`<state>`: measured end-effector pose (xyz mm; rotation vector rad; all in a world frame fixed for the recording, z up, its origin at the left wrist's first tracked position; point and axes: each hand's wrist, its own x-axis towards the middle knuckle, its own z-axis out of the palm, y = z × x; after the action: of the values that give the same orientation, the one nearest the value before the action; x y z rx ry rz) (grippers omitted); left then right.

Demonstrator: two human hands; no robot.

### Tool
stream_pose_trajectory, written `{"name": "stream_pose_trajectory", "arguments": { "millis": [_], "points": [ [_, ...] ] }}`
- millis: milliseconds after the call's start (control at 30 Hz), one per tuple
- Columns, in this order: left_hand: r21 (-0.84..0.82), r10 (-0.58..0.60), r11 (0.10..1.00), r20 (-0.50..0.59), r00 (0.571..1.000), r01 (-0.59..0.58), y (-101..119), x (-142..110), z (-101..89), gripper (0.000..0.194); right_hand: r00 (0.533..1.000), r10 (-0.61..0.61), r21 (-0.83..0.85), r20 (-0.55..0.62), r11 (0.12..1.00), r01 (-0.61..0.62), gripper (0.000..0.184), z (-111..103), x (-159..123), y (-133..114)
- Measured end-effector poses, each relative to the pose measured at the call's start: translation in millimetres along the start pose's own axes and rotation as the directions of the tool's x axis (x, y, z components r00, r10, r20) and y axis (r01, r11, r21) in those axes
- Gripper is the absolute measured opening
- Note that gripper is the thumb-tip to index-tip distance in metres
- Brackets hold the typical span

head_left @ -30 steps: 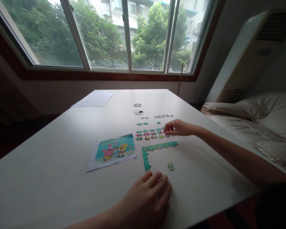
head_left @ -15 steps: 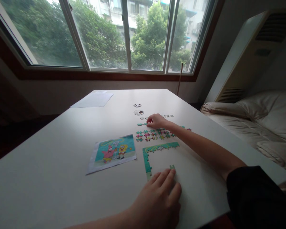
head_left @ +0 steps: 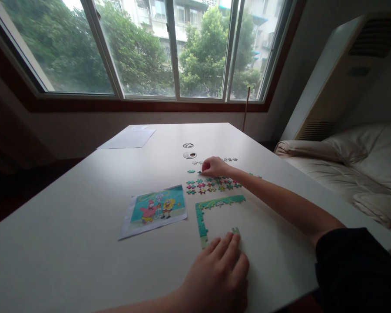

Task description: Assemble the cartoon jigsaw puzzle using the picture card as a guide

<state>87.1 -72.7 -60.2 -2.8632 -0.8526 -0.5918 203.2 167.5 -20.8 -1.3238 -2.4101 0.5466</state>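
A partly joined jigsaw puzzle (head_left: 201, 224) lies on the white table, its top and left borders showing as a green-teal strip. My left hand (head_left: 218, 271) rests over its lower side, fingers stretched out and touching the bottom pieces, which it mostly hides. One light green piece (head_left: 235, 230) sticks out past the fingertips. Farther off, my right hand (head_left: 215, 166) pinches at a teal puzzle piece (head_left: 200, 172) among the loose ones. Rows of loose puzzle pieces (head_left: 202, 185) lie between the hand and the border; the right forearm covers some of them.
Left of the puzzle is a printed cartoon picture (head_left: 156, 206) on paper. White sheets (head_left: 127, 138) lie at the far left of the table (head_left: 68, 226). Two round inserts (head_left: 189, 155) are set in the tabletop. A cream sofa (head_left: 329, 161) stands at the right, windows beyond.
My right fingers have shifted very slightly at the teal piece. My left hand stays on the lower border, and the view has tipped a little.
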Motion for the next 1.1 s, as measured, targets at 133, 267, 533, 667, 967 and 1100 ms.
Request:
{"name": "stream_pose_trajectory", "arguments": {
  "millis": [133, 267, 533, 667, 967, 1100],
  "points": [
    [0.021, 0.009, 1.0, -0.058, 0.998, -0.008, 0.7, 0.2, -0.4, 0.022, 0.994, -0.113, 0.098, -0.005, 0.989, 0.112, 0.017, -10.6, -27.6, -12.5],
    [0.014, 0.006, 1.0, -0.069, 0.998, -0.005, 1.5, 0.0, -1.2, 0.022, 0.966, -0.255, 0.346, 0.044, 0.911, 0.224, 0.023, -23.9, -69.7, -19.7],
    [0.009, -0.007, 1.0, -0.009, 1.0, 0.007, 1.5, 0.0, -1.5, 0.025, 0.935, -0.212, 0.46, 0.284, 0.886, 0.061, 0.025, -39.1, -140.9, -7.2],
    [0.027, -0.002, 1.0, -0.012, 1.0, 0.002, 2.1, -1.2, -4.5, 0.024, 0.932, -0.125, 0.488, 0.34, 0.871, -0.061, 0.026, -38.7, -150.5, -0.1],
    [0.04, 0.008, 0.999, -0.006, 1.0, -0.008, 0.1, -1.2, -8.0, 0.024, 0.936, -0.11, 0.608, 0.335, 0.784, -0.125, 0.029, -16.4, -151.5, -4.1],
    [0.026, 0.004, 1.0, 0.026, 1.0, -0.004, 0.4, -1.0, -10.8, 0.024, 0.947, -0.125, 0.6, 0.296, 0.796, -0.083, 0.025, -11.7, -153.8, -7.8]
  ]
}}
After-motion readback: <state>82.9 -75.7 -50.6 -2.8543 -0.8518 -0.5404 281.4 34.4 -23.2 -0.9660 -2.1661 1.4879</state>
